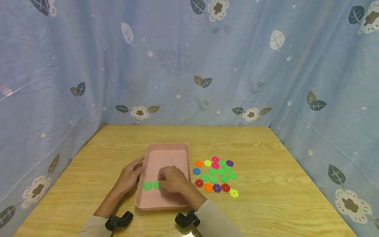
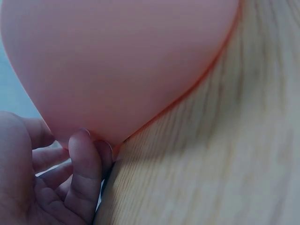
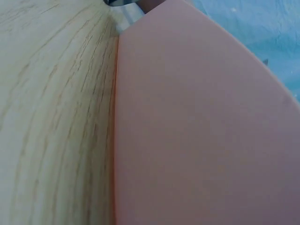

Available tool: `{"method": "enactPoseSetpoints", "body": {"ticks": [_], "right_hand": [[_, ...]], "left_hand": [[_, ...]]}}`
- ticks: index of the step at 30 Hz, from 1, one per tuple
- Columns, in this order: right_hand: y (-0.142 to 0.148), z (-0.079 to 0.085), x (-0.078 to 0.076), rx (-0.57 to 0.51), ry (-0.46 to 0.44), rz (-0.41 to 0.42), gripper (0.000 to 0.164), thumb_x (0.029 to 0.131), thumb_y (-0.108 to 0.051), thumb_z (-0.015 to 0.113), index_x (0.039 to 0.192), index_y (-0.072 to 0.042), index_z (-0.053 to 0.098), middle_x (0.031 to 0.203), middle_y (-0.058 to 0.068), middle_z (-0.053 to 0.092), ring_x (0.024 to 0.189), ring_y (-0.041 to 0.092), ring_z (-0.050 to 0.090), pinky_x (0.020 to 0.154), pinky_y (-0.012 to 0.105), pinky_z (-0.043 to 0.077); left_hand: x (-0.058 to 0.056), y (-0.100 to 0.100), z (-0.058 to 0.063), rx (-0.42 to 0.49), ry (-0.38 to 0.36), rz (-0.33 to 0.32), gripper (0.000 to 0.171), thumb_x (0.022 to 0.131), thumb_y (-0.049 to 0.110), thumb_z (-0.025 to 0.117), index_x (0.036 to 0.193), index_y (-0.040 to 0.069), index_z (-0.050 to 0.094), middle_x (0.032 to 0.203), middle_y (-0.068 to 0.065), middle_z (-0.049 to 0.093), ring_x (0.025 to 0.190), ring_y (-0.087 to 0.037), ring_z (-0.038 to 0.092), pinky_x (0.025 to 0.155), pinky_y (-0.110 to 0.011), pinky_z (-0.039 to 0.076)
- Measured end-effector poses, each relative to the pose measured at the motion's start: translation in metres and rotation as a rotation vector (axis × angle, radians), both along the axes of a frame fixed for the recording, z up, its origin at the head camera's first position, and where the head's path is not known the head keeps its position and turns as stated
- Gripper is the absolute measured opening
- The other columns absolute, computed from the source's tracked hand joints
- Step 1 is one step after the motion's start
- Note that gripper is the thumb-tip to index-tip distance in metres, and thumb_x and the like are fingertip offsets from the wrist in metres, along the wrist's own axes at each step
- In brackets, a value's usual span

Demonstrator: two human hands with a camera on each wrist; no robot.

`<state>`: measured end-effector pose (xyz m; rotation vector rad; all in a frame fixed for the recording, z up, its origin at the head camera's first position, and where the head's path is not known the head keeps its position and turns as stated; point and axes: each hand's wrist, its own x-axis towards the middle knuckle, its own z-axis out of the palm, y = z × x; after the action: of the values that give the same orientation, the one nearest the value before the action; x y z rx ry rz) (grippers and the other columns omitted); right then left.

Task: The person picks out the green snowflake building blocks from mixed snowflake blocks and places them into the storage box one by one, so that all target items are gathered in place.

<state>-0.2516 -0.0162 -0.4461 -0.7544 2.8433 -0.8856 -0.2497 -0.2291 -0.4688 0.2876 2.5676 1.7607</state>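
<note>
Over the pink tray [image 1: 161,158], my right hand [image 1: 173,179] is curled downward, its fingertips at the right edge of a green snowflake disc [image 1: 156,185] and pinching it. Part of that disc is hidden by the fingers. Another green snowflake disc [image 1: 147,186] lies flat to its left on the tray floor. My left hand [image 1: 129,176] holds the tray by its left side. In the left wrist view, curled fingers [image 2: 84,159] meet the outer wall near a corner. Only the tray's outer wall [image 3: 187,122] and the table fill the right wrist view; the right hand is outside it.
Right of the tray, loose snowflake discs lie spread on the wooden table [image 1: 266,184]: several green ones [image 1: 220,171], plus orange [image 1: 208,187], purple [image 1: 217,188], red [image 1: 225,187], yellow [image 1: 234,193], pink [image 1: 215,159] and blue [image 1: 196,171]. A patterned blue curtain [image 1: 177,65] encloses the table.
</note>
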Motion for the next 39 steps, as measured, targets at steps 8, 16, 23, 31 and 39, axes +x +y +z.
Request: {"method": "enactPoseSetpoints", "body": {"ticks": [8,16,23,31,39], "right_hand": [[0.0,-0.001,-0.001,-0.008,0.005,0.016,0.01,0.078,-0.018,0.073,0.075,-0.021,0.064,0.064,-0.012,0.054,0.063,0.007,0.049,0.057,0.022,0.039],[0.001,-0.002,-0.001,-0.008,0.007,0.023,0.009,0.078,-0.019,0.073,0.075,-0.022,0.064,0.064,-0.012,0.054,0.063,0.007,0.049,0.057,0.022,0.039],[0.003,0.0,-0.002,-0.022,-0.02,0.044,0.01,0.081,-0.022,0.071,0.075,-0.023,0.063,0.063,-0.012,0.055,0.061,0.006,0.049,0.055,0.022,0.04],[0.006,0.002,-0.001,-0.043,-0.045,0.079,0.009,0.084,-0.024,0.069,0.078,-0.023,0.062,0.064,-0.011,0.056,0.059,0.006,0.049,0.053,0.021,0.041],[0.014,0.01,-0.002,-0.061,-0.03,0.153,0.004,0.086,-0.022,0.066,0.087,-0.019,0.064,0.068,-0.011,0.057,0.064,0.005,0.051,0.06,0.019,0.044]], "left_hand": [[0.002,0.001,0.004,0.017,-0.016,-0.012,0.051,0.101,0.023,0.044,0.148,0.008,0.03,0.14,-0.022,0.043,0.118,-0.039,0.052,0.089,-0.041,0.051],[0.016,0.009,0.028,-0.018,-0.026,-0.01,0.049,0.101,0.017,0.042,0.146,0.002,0.03,0.139,-0.026,0.043,0.118,-0.042,0.051,0.091,-0.045,0.049],[0.0,0.0,0.001,-0.026,-0.001,0.013,0.05,0.101,0.026,0.045,0.147,0.011,0.033,0.139,-0.02,0.046,0.118,-0.037,0.052,0.091,-0.041,0.05],[-0.001,0.0,0.0,-0.037,0.012,0.021,0.05,0.1,0.028,0.045,0.146,0.012,0.034,0.138,-0.019,0.047,0.12,-0.037,0.051,0.093,-0.042,0.048],[-0.002,0.0,-0.002,-0.043,0.026,0.036,0.049,0.1,0.027,0.046,0.146,0.012,0.035,0.137,-0.018,0.048,0.119,-0.035,0.053,0.092,-0.042,0.049]]}}
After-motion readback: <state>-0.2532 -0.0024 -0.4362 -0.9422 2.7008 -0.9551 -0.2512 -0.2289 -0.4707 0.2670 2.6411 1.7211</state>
